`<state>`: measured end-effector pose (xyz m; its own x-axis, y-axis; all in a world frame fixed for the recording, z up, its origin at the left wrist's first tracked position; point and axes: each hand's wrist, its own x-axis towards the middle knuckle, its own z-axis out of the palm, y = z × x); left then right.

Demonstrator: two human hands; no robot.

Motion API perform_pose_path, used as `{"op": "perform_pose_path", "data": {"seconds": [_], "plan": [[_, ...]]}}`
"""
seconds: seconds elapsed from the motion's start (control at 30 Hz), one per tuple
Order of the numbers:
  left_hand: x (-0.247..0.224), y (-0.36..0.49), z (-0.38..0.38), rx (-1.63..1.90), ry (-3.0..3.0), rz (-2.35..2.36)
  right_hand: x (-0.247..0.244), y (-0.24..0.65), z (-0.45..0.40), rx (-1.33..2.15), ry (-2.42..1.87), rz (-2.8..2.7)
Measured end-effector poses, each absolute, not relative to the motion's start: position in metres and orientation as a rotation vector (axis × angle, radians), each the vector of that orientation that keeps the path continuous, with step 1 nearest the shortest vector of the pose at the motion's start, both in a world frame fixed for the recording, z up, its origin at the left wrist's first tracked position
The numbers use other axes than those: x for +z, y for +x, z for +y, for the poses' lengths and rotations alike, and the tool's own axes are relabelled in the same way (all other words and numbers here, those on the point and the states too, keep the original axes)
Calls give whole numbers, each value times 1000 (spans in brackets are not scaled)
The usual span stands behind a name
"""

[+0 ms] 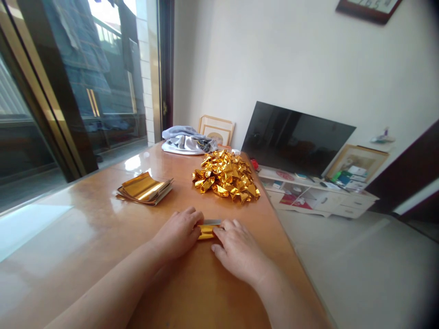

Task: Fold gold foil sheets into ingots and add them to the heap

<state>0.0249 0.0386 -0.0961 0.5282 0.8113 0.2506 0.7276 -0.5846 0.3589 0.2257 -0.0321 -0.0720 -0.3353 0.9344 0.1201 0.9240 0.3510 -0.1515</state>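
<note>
A person's left hand (182,232) holds one end of a folded gold paper (206,231) low over a glossy wooden desk (195,292), its grip narrow, while fingers of the right hand (240,250) touch the other end, how firm that grip is unclear; beyond lie a heap of shiny gold pieces (228,176) and, leftward, a stack of gold sheets (144,187)

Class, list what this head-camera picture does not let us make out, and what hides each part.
- Head view: both ends of the folded gold foil strip, covered by the left hand and right hand.
- Head view: inner pieces of the shiny gold foil heap, behind outer ones.
- Head view: upper part of the brown-framed white wall panel, cut off by the top edge.
</note>
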Motion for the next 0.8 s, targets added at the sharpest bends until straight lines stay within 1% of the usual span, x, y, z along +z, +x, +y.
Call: {"op": "perform_pose_path", "data": {"seconds": [0.8], "plan": [[-87, 26, 36, 433, 2551, 1298, -66, 219, -34, 69, -1677, -2385]]}}
